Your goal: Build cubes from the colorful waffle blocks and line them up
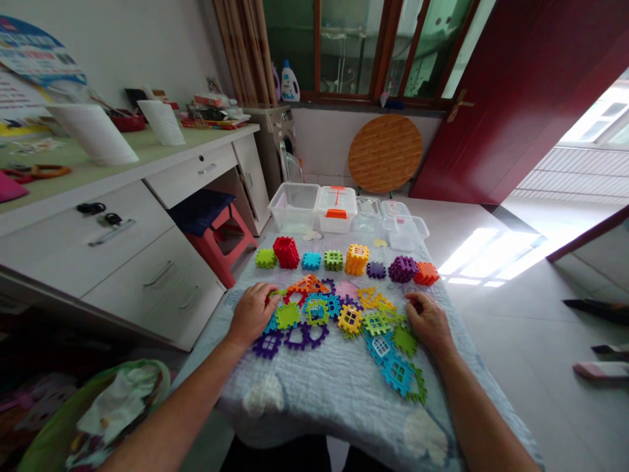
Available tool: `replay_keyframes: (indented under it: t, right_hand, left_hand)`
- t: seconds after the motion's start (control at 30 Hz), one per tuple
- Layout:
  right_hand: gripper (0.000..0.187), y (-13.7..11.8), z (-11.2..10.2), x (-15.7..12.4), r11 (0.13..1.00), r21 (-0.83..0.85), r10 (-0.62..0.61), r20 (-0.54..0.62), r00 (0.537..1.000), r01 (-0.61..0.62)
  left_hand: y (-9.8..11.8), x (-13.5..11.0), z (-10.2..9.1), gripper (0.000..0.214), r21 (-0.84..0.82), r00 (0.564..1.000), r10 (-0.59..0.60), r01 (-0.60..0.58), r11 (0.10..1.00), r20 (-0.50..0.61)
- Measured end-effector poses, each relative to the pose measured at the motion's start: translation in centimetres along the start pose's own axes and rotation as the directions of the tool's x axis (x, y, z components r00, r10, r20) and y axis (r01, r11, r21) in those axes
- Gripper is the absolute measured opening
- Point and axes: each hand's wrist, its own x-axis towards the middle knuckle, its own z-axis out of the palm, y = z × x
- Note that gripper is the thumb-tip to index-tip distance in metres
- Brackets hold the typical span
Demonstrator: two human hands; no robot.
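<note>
Flat interlocking plastic building pieces in many colours lie spread on a pale blue quilted cover (339,400). My left hand (252,314) rests palm down at the left of the pile, its fingertips on a thin green piece (276,293), next to a lime square piece (287,315). My right hand (430,322) lies palm down at the right of the pile, its fingers touching a yellow outline piece (388,307). Beyond the pile stands a row of assembled cubes, including a red cube (285,252) and a yellow cube (356,259). Neither hand lifts anything.
Clear plastic boxes (293,207), one with an orange latch (337,208), stand at the far end of the cover. White drawers (157,262) are on the left, with a red stool (221,242). A green bag (93,419) lies low on the left.
</note>
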Motion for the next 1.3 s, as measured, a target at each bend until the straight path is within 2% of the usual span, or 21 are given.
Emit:
replay_keyframes:
  t: [0.13,0.3,0.47,0.6,0.7,0.77,0.87,0.93,1.1,1.3]
  right_hand:
    - [0.027,-0.1,-0.3,0.0,0.998,-0.012,-0.059,0.034,0.998,0.060]
    - [0.025,0.0,-0.7,0.3,0.995,-0.005,-0.102,0.082,0.991,0.103]
    - [0.023,0.1,-0.9,0.5,0.991,-0.017,-0.132,0.097,0.986,0.135]
    - [0.023,0.0,-1.1,1.1,0.992,-0.039,-0.117,0.124,0.985,0.123]
    - [0.023,-1.0,-1.1,2.2,0.997,-0.065,-0.030,0.185,0.982,0.043]
    - [0.023,-2.0,-0.9,2.9,0.998,-0.065,-0.002,0.202,0.979,0.015]
    - [0.024,-3.3,0.1,3.6,0.998,-0.031,-0.038,0.216,0.976,0.045]
    - [0.025,-3.5,0.9,3.6,0.998,0.008,-0.058,0.209,0.976,0.058]
    - [0.029,-2.6,2.1,2.9,0.994,0.104,-0.045,0.116,0.992,0.033]
    - [0.031,-2.3,1.9,2.8,0.992,0.128,-0.002,0.145,0.989,-0.017]
  left_hand:
    - [-0.2,0.6,-0.2,0.024,0.032,0.998,0.067,-0.067,0.997,0.013]
    - [-0.6,0.2,-0.3,0.029,-0.005,0.998,0.029,-0.030,1.000,-0.060]
    - [-0.9,0.3,-0.2,0.028,-0.104,1.000,-0.002,0.003,0.995,0.009]
    - [-0.6,0.6,-1.0,0.031,-0.104,0.998,-0.009,0.015,0.994,0.056]
    - [-0.1,-0.1,-2.2,0.039,-0.064,0.992,0.055,-0.048,0.997,0.112]
    - [0.5,-1.0,-2.7,0.053,-0.058,0.975,0.128,-0.119,0.991,0.184]
    - [1.3,-2.0,-2.8,0.072,-0.067,0.939,0.195,-0.184,0.981,0.283]
    - [1.8,-2.2,-2.6,0.071,-0.077,0.931,0.193,-0.178,0.981,0.310]
    - [2.7,-1.0,-2.5,0.056,-0.136,0.926,0.187,-0.150,0.979,0.329]
    - [5.0,1.3,-2.1,0.060,-0.248,0.932,0.264,-0.202,0.947,0.247]
